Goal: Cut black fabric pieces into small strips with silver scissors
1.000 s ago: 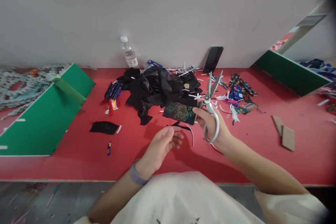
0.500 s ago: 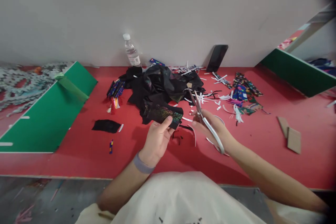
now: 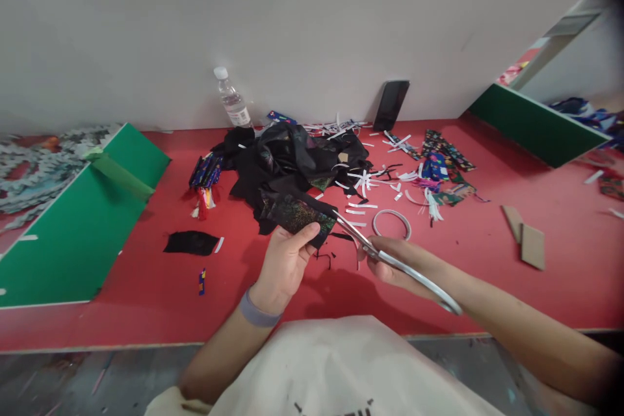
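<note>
My left hand (image 3: 287,260) pinches a strip of black fabric (image 3: 297,216) with a multicoloured pattern, thumb on top. In my right hand (image 3: 390,260) is a pair of scissors (image 3: 368,246) with white-wrapped handles. Their blade tips lie at the right end of the black strip; whether they cut into it I cannot tell. Behind the strip lies a heap of black cloth (image 3: 292,149). Narrow white strips (image 3: 363,183) are scattered to its right, near a white ring (image 3: 392,224). A small black cloth piece (image 3: 191,243) rests at the left.
A water bottle (image 3: 233,101) and a leaning phone (image 3: 391,105) stand by the grey wall. Green boards (image 3: 73,253) bound the red table on both sides. Patterned fabric bundles (image 3: 207,172) lie left, others (image 3: 441,166) right, with brown cardboard pieces (image 3: 532,247) beyond.
The scissors have swung from pointing up over the table to pointing left, with their tips now at the fabric strip's right end. My left hand still holds the strip. The view has shifted slightly.
</note>
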`<action>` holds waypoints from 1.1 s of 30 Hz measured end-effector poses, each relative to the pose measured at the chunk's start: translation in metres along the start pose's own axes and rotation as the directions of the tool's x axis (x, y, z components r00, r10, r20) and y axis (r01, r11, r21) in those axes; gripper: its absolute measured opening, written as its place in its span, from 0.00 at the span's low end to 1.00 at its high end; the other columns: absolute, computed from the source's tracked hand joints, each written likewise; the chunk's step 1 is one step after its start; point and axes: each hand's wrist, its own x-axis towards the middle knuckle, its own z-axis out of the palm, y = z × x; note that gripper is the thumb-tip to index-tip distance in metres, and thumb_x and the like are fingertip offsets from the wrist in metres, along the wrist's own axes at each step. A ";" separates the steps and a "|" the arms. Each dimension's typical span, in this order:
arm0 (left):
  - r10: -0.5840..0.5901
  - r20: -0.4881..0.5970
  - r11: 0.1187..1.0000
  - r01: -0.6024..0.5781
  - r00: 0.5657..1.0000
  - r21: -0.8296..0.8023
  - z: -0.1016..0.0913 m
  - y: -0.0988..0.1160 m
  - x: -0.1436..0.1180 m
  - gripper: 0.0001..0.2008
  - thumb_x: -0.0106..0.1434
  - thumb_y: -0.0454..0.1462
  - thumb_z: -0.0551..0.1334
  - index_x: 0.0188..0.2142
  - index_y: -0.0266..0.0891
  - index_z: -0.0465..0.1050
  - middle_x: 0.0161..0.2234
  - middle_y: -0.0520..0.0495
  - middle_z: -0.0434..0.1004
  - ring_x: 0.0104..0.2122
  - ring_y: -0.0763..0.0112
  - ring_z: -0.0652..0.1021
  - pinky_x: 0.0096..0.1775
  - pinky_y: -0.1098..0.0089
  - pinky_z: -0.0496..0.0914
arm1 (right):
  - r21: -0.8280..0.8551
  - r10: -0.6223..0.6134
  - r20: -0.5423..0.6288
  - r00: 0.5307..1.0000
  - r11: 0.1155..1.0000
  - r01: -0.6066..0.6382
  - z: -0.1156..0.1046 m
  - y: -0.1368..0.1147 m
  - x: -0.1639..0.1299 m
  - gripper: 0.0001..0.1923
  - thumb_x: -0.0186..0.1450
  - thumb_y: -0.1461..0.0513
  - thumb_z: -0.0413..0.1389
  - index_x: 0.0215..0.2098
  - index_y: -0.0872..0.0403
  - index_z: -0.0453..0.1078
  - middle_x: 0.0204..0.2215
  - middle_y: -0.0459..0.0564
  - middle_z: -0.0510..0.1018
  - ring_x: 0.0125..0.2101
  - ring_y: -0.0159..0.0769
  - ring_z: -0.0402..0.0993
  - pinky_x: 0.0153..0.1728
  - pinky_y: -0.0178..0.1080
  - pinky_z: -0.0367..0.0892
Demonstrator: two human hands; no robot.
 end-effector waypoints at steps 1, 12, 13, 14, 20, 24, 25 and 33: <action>0.003 0.003 1.000 -0.003 1.000 0.006 0.000 0.000 -0.001 0.13 0.50 0.31 0.71 0.37 0.38 0.76 0.35 0.51 0.82 0.39 0.69 0.80 0.45 0.68 0.73 | -0.019 -0.009 0.019 1.000 1.000 0.009 0.000 -0.003 -0.001 0.31 0.57 0.35 0.49 0.35 0.53 0.69 0.24 0.46 0.68 0.23 0.32 0.60 0.24 0.36 0.57; 0.049 0.062 0.995 -0.054 0.997 0.084 0.003 0.002 -0.014 0.15 0.50 0.32 0.71 0.39 0.39 0.76 0.37 0.50 0.81 0.39 0.70 0.79 0.43 0.70 0.73 | 0.016 -0.022 0.214 0.977 1.000 0.019 -0.001 -0.026 -0.019 0.36 0.60 0.33 0.40 0.40 0.55 0.64 0.19 0.42 0.61 0.19 0.29 0.56 0.21 0.34 0.55; 0.052 0.067 0.994 -0.058 0.996 0.092 0.003 0.002 -0.015 0.15 0.50 0.32 0.71 0.39 0.39 0.76 0.37 0.50 0.81 0.39 0.69 0.79 0.43 0.70 0.73 | 0.014 -0.017 0.210 0.977 1.000 0.015 0.000 -0.026 -0.021 0.36 0.60 0.33 0.40 0.39 0.55 0.64 0.19 0.42 0.62 0.19 0.29 0.56 0.20 0.34 0.55; 0.052 0.071 0.993 -0.059 0.996 0.101 0.003 0.002 -0.016 0.14 0.50 0.33 0.71 0.38 0.38 0.76 0.37 0.50 0.81 0.39 0.69 0.79 0.44 0.70 0.73 | 0.008 -0.012 0.205 0.979 1.000 0.011 0.001 -0.026 -0.022 0.36 0.60 0.33 0.39 0.39 0.55 0.64 0.19 0.42 0.62 0.19 0.28 0.57 0.20 0.33 0.55; 0.045 0.066 0.990 -0.054 0.997 0.131 0.004 0.001 -0.019 0.12 0.50 0.33 0.71 0.37 0.38 0.77 0.38 0.49 0.82 0.41 0.66 0.80 0.44 0.68 0.72 | -0.023 -0.005 0.165 0.986 1.000 0.009 0.002 -0.029 -0.029 0.35 0.61 0.34 0.39 0.37 0.55 0.65 0.18 0.42 0.61 0.19 0.28 0.54 0.20 0.33 0.54; 0.044 0.053 0.989 -0.051 0.998 0.141 0.005 0.001 -0.018 0.15 0.49 0.34 0.71 0.38 0.39 0.77 0.38 0.49 0.82 0.40 0.67 0.80 0.44 0.68 0.72 | -0.015 0.010 0.153 0.988 1.000 -0.008 0.003 -0.028 -0.028 0.36 0.60 0.34 0.39 0.36 0.56 0.66 0.18 0.41 0.60 0.18 0.27 0.54 0.19 0.32 0.53; 0.042 0.055 0.989 -0.050 0.998 0.143 0.004 0.001 -0.017 0.15 0.49 0.34 0.71 0.39 0.39 0.77 0.38 0.49 0.82 0.40 0.67 0.80 0.44 0.68 0.72 | -0.011 0.018 0.149 0.989 1.000 -0.017 0.004 -0.027 -0.027 0.36 0.60 0.34 0.39 0.36 0.56 0.66 0.19 0.42 0.60 0.18 0.27 0.54 0.18 0.32 0.53; 0.029 0.056 0.984 -0.038 0.998 0.172 0.000 0.002 -0.006 0.14 0.51 0.35 0.71 0.38 0.39 0.78 0.37 0.50 0.81 0.38 0.69 0.78 0.44 0.68 0.71 | 0.022 0.027 0.173 0.985 0.999 -0.032 0.002 -0.022 -0.014 0.36 0.60 0.34 0.40 0.35 0.57 0.65 0.18 0.41 0.59 0.18 0.26 0.53 0.18 0.32 0.51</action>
